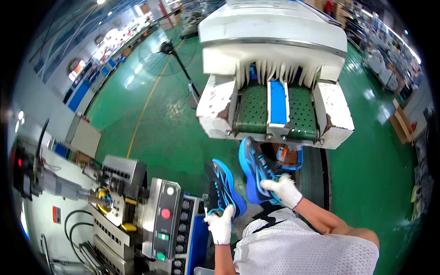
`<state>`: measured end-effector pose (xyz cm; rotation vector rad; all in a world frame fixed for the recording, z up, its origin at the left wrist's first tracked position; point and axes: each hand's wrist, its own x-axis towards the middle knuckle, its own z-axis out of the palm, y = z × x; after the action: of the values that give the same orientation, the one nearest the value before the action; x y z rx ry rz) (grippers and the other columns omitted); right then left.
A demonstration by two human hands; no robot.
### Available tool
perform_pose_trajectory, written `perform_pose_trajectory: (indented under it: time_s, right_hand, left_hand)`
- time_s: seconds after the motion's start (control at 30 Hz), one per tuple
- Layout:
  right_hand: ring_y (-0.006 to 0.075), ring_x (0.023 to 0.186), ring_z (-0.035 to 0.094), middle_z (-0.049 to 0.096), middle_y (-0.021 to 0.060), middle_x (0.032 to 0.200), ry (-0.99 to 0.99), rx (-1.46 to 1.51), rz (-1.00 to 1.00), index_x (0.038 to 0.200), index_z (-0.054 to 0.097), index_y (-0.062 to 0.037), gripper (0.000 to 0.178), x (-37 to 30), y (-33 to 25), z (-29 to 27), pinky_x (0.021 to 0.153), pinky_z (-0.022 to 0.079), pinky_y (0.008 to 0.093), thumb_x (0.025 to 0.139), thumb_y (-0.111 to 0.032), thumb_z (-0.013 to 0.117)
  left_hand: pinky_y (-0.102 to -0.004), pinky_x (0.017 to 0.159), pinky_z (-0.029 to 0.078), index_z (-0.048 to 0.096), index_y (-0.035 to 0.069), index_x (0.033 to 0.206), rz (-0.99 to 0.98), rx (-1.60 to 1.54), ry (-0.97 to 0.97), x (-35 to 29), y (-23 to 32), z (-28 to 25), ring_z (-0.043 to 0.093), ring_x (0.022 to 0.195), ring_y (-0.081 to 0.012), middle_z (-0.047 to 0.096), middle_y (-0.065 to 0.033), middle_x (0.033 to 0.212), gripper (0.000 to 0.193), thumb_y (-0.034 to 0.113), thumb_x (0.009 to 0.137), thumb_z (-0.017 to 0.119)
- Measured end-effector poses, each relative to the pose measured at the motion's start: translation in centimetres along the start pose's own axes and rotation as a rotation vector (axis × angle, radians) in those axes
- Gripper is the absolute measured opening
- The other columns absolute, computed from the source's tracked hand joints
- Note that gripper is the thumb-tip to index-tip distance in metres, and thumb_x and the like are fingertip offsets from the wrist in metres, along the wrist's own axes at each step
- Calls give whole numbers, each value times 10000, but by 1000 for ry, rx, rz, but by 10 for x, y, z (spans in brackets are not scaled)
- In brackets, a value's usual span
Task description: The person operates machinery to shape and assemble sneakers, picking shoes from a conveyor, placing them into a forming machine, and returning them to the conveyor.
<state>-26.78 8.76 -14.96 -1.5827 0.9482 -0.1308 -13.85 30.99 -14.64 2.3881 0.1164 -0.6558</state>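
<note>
In white knit gloves, both my hands hold sneakers in front of my body. My left hand (221, 225) is closed round the heel end of a black and blue sneaker (223, 185), its toe pointing away from me. A matching sneaker (253, 172) sits in my right hand (283, 190), gripped near the heel and collar, toe also pointing away. Light blue laces or trim show on both. The two sneakers are apart from each other, in the air short of the conveyor machine. Gloves hide part of each heel.
Ahead stands a white conveyor machine (275, 32) with a fringed curtain and two perforated green belts (252, 107). Under its front edge is a blue basket (295, 160). A control panel (166, 215) with buttons stands close on my left. A fan (167, 48) is farther off on the green floor.
</note>
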Motion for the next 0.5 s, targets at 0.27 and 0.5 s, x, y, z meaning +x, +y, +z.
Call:
perform_pose_trajectory:
  time_s: [0.27,0.5]
  right_hand:
    - [417,1172,635,673,318,1192,779,-327,46,1298,622,45,726,99,-60,-180,1053,461,455,838,-504,739]
    - [442,1174,621,664,304,1185,799,-557,62,1371,487,76,777,274,-57,-261,1017,455,548,833,-459,649]
  left_hand:
    - [-448,1064,437,347,-56,1502,806,16,-109,102,297,111,580,1252,-408,571,-275,1375,928,418,813,749]
    - [-508,1083,419,320,-47,1515,986,231,-53,179,415,228,540,1282,-456,510,-314,1418,847,333,841,667]
